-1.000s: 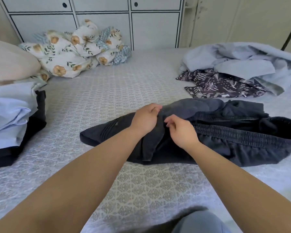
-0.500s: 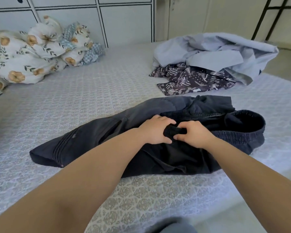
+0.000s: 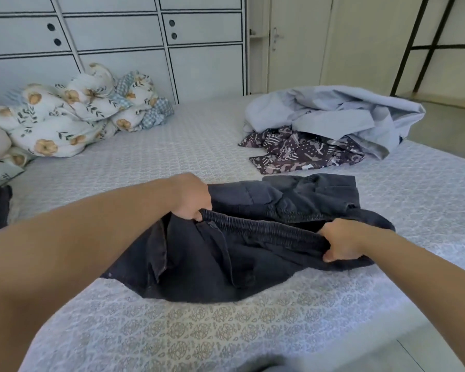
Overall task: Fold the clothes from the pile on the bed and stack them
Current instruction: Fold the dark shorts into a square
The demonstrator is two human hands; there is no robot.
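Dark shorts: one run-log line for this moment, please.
dark shorts on bed | left hand grips waistband | right hand grips waistband | pile unfolded

a crumpled white quilt with orange flowers and green leaves (image 3: 73, 122) lies at the far left by pale panelled cabinet doors (image 3: 113, 41). a cream door with a lever handle (image 3: 298, 41) stands further right.

We look across a bed (image 3: 199, 146) covered in a pale patterned sheet, with a floral quilt (image 3: 73, 122) bunched at its far left. Behind it we see white panelled cabinets (image 3: 118, 47), a cream door (image 3: 295, 41) and soft daylight.
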